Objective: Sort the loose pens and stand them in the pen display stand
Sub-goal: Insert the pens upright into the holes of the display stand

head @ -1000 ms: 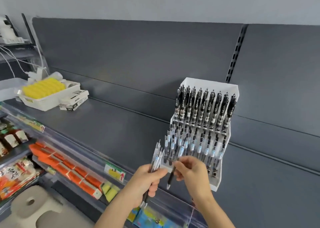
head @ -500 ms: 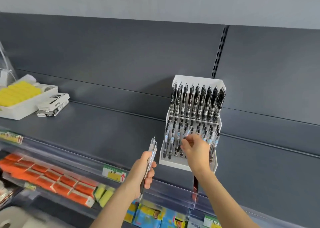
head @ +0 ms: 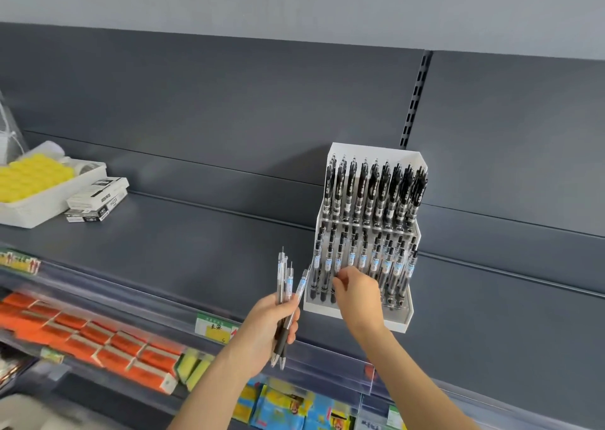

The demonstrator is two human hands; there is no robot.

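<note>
Clear loose pens [head: 282, 277] are held upright in the left hand [head: 265, 328], just beside the white, tiered, nearly filled pen display stand [head: 322, 309].

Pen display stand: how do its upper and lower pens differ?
Upper pens with black tops stand on the higher tier; lower clear pens with blue labels stand below. The right hand is at the lower pens, not the upper. Both stand upright in the white plastic stand.
</note>
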